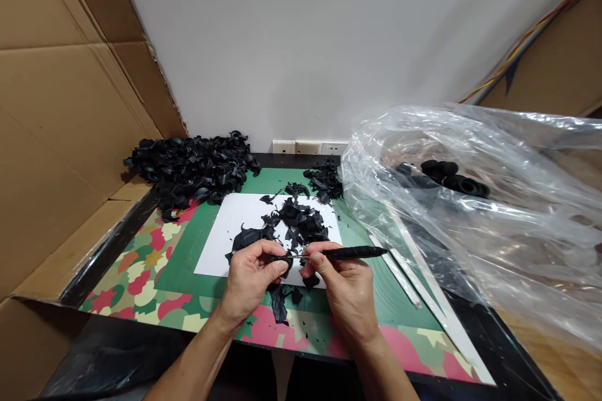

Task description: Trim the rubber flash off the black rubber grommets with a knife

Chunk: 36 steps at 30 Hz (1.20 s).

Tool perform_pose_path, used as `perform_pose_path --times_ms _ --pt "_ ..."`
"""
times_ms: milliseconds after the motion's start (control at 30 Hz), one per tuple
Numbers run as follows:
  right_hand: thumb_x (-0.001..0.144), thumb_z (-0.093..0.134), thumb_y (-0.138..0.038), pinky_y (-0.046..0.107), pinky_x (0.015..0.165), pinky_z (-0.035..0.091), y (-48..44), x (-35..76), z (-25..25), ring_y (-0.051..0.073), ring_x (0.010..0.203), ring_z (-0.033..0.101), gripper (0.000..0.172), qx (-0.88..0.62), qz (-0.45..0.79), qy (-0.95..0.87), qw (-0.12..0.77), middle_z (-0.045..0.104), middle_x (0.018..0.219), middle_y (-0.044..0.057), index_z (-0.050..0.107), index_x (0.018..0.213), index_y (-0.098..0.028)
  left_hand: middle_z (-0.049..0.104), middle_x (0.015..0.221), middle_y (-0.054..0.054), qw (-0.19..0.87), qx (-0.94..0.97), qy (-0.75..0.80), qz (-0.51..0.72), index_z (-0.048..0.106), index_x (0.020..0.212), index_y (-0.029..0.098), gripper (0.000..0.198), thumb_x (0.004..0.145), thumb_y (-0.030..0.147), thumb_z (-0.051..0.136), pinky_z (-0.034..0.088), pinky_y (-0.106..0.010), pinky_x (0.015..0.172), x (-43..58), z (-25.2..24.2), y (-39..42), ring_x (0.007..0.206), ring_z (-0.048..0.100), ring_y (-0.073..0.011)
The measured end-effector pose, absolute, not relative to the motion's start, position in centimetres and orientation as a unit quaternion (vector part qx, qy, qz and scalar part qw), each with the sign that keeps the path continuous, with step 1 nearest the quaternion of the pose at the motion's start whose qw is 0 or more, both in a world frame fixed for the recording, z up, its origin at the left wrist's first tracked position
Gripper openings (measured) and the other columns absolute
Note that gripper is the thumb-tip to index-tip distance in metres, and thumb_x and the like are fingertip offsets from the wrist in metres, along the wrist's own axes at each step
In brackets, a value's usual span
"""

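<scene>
My left hand pinches a small black rubber-like piece between thumb and fingertips, which cover much of it. In my right hand is a thin-bladed tool with a black wrapped handle. Its slim metal end reaches left and meets the piece; whether it is a knife or a pick I cannot tell. Both hands are over a white sheet strewn with black scraps and ribbed parts. More black scraps lie just below the fingers.
A big heap of black trimmings sits back left beside a cardboard wall. On the right, a clear plastic bag holds several black rounded parts. White strips lie on the green mat. Wall sockets are behind.
</scene>
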State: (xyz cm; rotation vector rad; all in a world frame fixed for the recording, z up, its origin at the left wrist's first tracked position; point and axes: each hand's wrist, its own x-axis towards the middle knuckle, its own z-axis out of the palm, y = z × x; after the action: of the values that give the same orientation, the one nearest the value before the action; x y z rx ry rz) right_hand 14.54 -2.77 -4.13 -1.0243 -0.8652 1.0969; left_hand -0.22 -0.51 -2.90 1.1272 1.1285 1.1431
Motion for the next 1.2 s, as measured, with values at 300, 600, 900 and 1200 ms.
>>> perform_pose_path --times_ms 300,600,900,1200 --pt "0.076 0.071 -0.041 0.027 0.051 0.049 -2.7 14.7 -3.9 0.016 0.05 0.062 0.024 -0.445 0.489 -0.385 0.643 0.066 0.052 0.0 0.07 0.079 -0.017 0.065 0.07 -0.001 0.571 0.47 0.474 0.479 0.07 0.073 0.013 0.019 0.058 0.02 0.079 0.05 -0.02 0.047 -0.3 -2.9 -0.5 0.052 0.055 -0.0083" --pt "0.076 0.071 -0.04 0.028 0.051 0.05 -2.6 15.2 -3.7 0.016 0.052 0.063 0.022 -0.44 0.495 -0.416 0.623 0.068 0.055 0.002 0.07 0.08 -0.018 0.064 0.065 0.0 0.564 0.483 0.472 0.475 0.07 0.073 0.013 0.016 0.06 0.02 0.078 0.049 -0.021 0.047 -0.4 -3.0 -0.5 0.051 0.055 -0.0093" --pt "0.079 0.069 -0.037 0.027 0.054 0.05 -2.6 15.5 -3.9 0.017 0.056 0.065 0.019 -0.43 0.485 -0.46 0.606 0.069 0.06 0.002 0.071 0.08 -0.018 0.063 0.065 0.0 0.559 0.49 0.475 0.472 0.068 0.071 0.013 0.015 0.06 0.019 0.077 0.046 -0.02 0.047 -0.3 -2.8 -0.6 0.05 0.053 -0.0087" --pt "0.077 0.069 -0.039 0.028 0.051 0.05 -2.6 15.4 -3.6 0.018 0.053 0.065 0.022 -0.446 0.484 -0.451 0.603 0.069 0.056 0.003 0.071 0.079 -0.018 0.064 0.07 -0.001 0.542 0.507 0.478 0.471 0.068 0.072 0.014 0.014 0.061 0.019 0.075 0.046 -0.021 0.047 -0.4 -2.8 -0.6 0.051 0.053 -0.0088"
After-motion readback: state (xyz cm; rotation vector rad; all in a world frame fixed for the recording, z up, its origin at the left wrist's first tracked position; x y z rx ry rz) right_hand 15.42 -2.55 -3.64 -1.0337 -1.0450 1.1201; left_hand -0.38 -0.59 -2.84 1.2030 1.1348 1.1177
